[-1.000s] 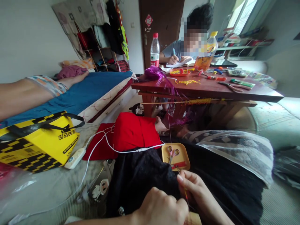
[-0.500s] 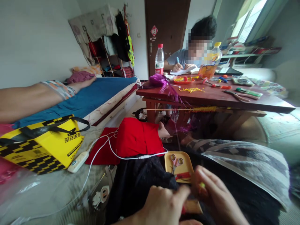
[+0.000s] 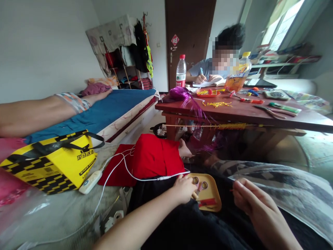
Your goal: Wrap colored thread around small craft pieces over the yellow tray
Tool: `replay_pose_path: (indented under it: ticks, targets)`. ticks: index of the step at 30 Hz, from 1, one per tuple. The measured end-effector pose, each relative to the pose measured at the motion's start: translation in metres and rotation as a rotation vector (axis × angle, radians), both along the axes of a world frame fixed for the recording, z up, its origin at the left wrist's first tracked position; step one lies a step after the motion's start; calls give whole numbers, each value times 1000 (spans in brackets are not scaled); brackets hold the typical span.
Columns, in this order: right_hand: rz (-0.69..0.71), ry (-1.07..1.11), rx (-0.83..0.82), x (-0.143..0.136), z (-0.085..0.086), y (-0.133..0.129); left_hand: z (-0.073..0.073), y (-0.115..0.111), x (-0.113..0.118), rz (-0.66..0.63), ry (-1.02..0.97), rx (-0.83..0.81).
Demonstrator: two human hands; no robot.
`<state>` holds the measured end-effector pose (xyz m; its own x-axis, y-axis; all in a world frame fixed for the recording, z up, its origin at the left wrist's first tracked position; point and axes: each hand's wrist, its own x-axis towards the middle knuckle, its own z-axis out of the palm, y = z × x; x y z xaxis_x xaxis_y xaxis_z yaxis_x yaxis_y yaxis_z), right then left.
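Note:
My left hand (image 3: pixel 184 188) reaches over the left side of a small yellow tray (image 3: pixel 216 198), its fingers curled down beside the scissors (image 3: pixel 200 184). What lies under those fingers is hidden. The scissors have pinkish handles with round metal-looking finger loops. A red strip-like thing (image 3: pixel 207 202) lies below them in the tray. Right of the tray, my right hand (image 3: pixel 248 198) is held up in a pinch, thumb against the fingers. A tiny reddish tip shows at the pinch, too small to name. The tray rests on black cloth (image 3: pixel 182 225) over my lap.
Ahead, a dark red table (image 3: pixel 234 113) carries pliers (image 3: pixel 270 111), purple tinsel-like strands (image 3: pixel 180 95), yellow pieces and bottles. Across it, a person (image 3: pixel 203 74) writes. White cable (image 3: pixel 145 179) crosses red cloth (image 3: pixel 156 156). A yellow bag (image 3: pixel 65 163) stands left, near someone lying down.
My left hand has moved forward from my lap to the tray. My right hand has shifted up and right, away from the left. The view has tilted slightly.

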<state>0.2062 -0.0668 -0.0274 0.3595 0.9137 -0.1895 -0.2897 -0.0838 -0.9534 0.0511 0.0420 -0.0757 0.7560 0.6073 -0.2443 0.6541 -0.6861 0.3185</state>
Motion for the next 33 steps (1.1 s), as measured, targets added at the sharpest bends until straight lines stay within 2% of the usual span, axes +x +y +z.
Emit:
replay_pose_path:
  ticks: [4, 7, 9, 12, 14, 15, 18, 20, 21, 23, 24, 26, 30, 33]
  targets:
    - [48, 26, -29, -1, -5, 1, -22, -2, 14, 29, -77, -33]
    - [78, 106, -61, -6, -6, 2, -20, -5, 8, 109, -194, -44]
    - [102, 161, -77, -10, -6, 3, -7, -8, 1, 186, -286, -49]
    - [149, 193, -87, -15, -4, 4, 24, -18, -6, 300, -430, -56]
    - [169, 195, -98, -20, -1, 5, 44, -29, -7, 276, -522, -123]
    - [175, 189, -101, -22, 0, 5, 52, -35, -6, 243, -583, -234]
    - [203, 130, -94, -22, 3, 4, 64, -47, -3, 232, -690, -414]
    - [294, 9, -84, -12, 0, 5, 65, -47, -5, 289, -785, -495]
    - [375, -128, -83, -3, -4, 6, 65, -45, -7, 345, -864, -598]
    - [558, -525, -93, 17, -16, 13, 63, -38, -12, 510, -1052, -903]
    - [623, -827, -130, 25, -25, 19, 62, -35, -16, 598, -1137, -1054]
    - [626, -1002, -186, 36, -44, 34, 59, -28, -22, 742, -1261, -1247]
    - [641, -1271, -292, 26, -81, 64, 54, -24, -26, 881, -1397, -1355]
    - [650, -1424, -290, 13, -93, 73, 52, -25, -24, 940, -1443, -1453]
